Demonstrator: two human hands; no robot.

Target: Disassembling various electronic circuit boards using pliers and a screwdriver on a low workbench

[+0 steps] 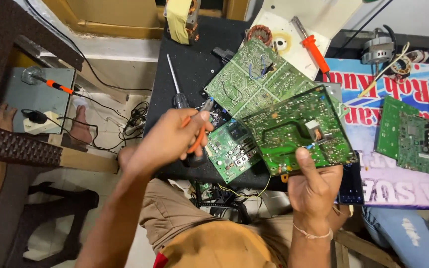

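- Green circuit board (pixel 299 130) is held tilted above the black mat (pixel 189 64), solder side up, gripped at its lower edge by the right hand (pixel 314 186), thumb pressed on the top face and fingers curled beneath.
- Orange-handled pliers (pixel 198 136) are clasped in the left hand (pixel 172 136), fingers closed round the handles, just left of the board.
- A smaller green board (pixel 232 149) lies between the two hands on the mat, partly under the held board.
- A larger pale green board (pixel 254 79) is seen behind, overlapped by the held one.
- A screwdriver (pixel 176 84) with a dark handle rests on the mat above the left hand.
- An orange soldering iron (pixel 311 42) lies on a white sheet (pixel 294 44) at the top.
- A blue, white and red printed banner (pixel 413 144) is spread flat to the right, rectangular, with large lettering; two more green boards (pixel 408 134) are laid on it.
- A second orange tool (pixel 55 87) rests on a grey panel (pixel 35 99) at far left.
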